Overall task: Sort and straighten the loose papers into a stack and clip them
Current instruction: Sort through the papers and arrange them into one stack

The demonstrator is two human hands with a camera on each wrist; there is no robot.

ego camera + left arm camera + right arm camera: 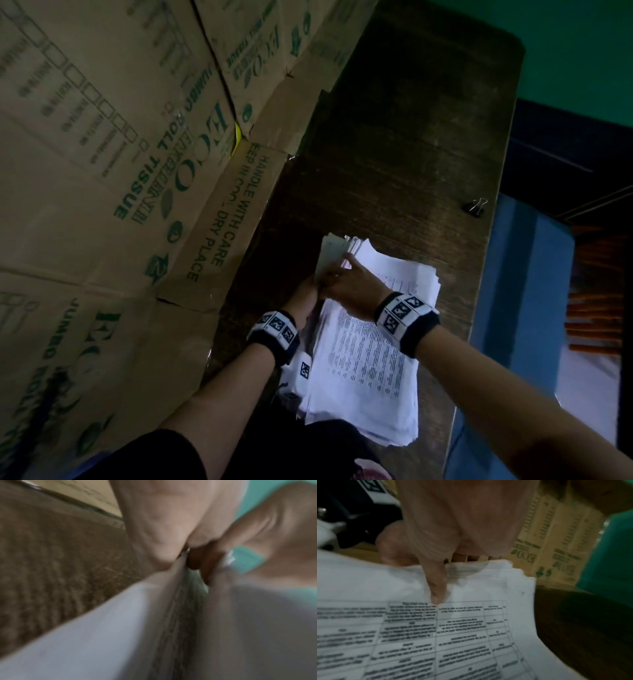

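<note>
A ragged pile of printed white papers lies on the dark wooden table, near its front edge. Both hands meet at the pile's far left corner, where several sheets are lifted. My left hand pinches the raised sheets' edge; the left wrist view shows the paper held between thumb and fingers. My right hand grips the same end, its thumb lying on the printed top sheet and its fingers behind the edge. A black binder clip lies alone near the table's right edge.
Large brown cardboard boxes printed with green text stand along the table's left side, close to my left arm. A blue surface and orange rods lie past the table's right edge. A green wall is behind.
</note>
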